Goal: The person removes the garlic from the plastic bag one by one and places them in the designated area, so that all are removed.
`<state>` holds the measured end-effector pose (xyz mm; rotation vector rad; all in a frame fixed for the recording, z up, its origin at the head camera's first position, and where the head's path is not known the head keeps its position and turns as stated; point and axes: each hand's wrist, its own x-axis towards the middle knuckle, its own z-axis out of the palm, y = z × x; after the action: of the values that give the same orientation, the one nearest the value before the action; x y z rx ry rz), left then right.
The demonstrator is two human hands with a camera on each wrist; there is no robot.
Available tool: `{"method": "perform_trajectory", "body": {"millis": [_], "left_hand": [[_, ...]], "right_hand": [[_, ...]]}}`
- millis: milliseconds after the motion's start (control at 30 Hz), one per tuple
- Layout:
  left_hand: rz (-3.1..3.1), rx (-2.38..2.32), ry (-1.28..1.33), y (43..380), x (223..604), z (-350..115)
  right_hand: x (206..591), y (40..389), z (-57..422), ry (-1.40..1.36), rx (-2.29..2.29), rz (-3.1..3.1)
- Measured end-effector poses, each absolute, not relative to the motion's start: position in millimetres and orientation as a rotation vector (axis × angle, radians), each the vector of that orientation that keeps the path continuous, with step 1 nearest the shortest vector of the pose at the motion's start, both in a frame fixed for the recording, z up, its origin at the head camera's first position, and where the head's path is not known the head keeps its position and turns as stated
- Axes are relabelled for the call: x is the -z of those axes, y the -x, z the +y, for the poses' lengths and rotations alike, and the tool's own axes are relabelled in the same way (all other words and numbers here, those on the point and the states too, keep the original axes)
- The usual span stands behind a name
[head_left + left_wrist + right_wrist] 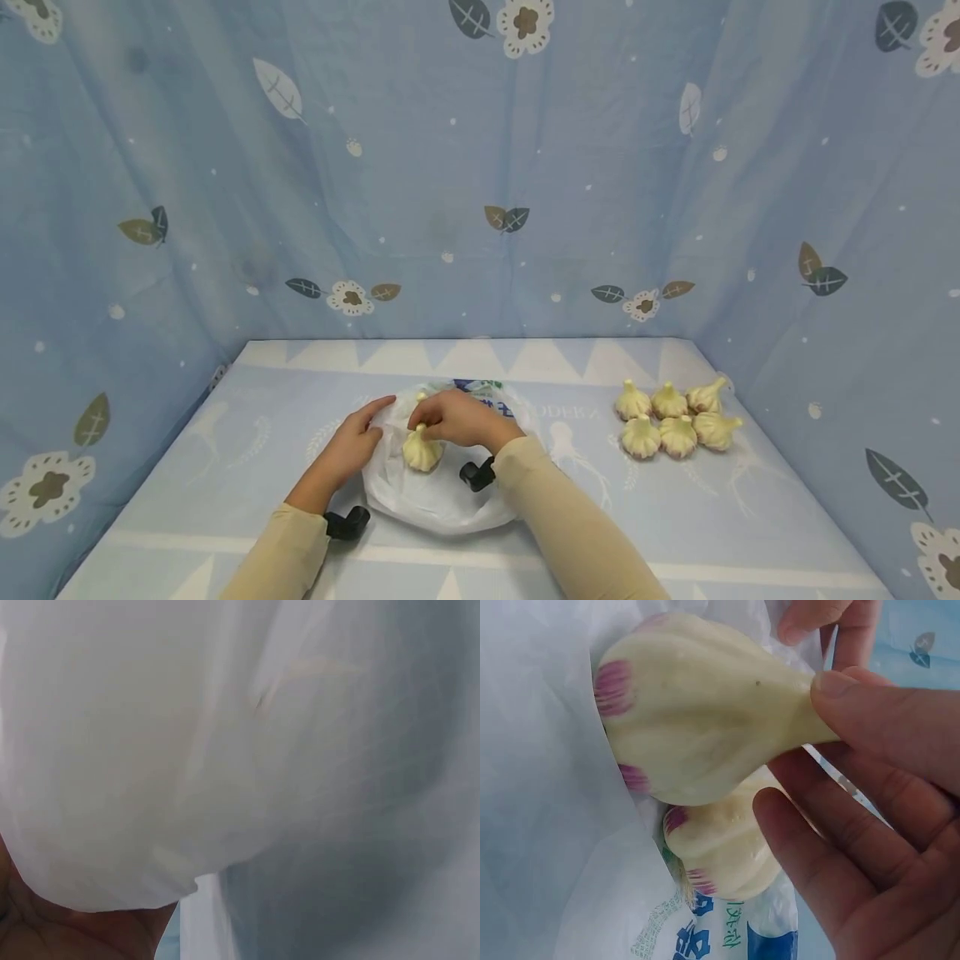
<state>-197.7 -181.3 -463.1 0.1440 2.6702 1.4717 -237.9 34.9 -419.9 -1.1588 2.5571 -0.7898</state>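
Observation:
My right hand (461, 419) pinches a garlic bulb (422, 450) by its stem, over a crumpled white plastic bag (450, 508). Close up in the right wrist view, thumb and fingertips close on the neck of this pale bulb (690, 712), which has purple streaks at its base. A second garlic bulb (727, 844) sits just behind it at the bag. At the bag's left side, my left hand (350, 446) touches the plastic with its index finger and thumb spread apart. White plastic fills most of the left wrist view, hiding much of the left hand (67, 934).
Several garlic bulbs (678, 435) stand in two rows at the right of the table (247, 467). Blue and green print (498, 404) marks the bag's far side. A patterned blue curtain (420, 167) encloses the back and sides. A black wrist camera (348, 525) sits beneath the left wrist.

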Motion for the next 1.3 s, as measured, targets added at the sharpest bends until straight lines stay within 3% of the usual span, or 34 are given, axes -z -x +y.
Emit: {"method": "perform_trajectory", "body": {"millis": [633, 1300], "left_hand": [[2.704, -1.459, -0.179, 203.3, 469.3, -185.1], [2.694, -1.447, -0.144, 200.7, 468.3, -180.1]], "right_hand": [[404.0, 225.6, 56.9, 1.142, 0.951, 2.617], [382.0, 207.2, 117.7, 1.085, 1.26, 2.612]]}}
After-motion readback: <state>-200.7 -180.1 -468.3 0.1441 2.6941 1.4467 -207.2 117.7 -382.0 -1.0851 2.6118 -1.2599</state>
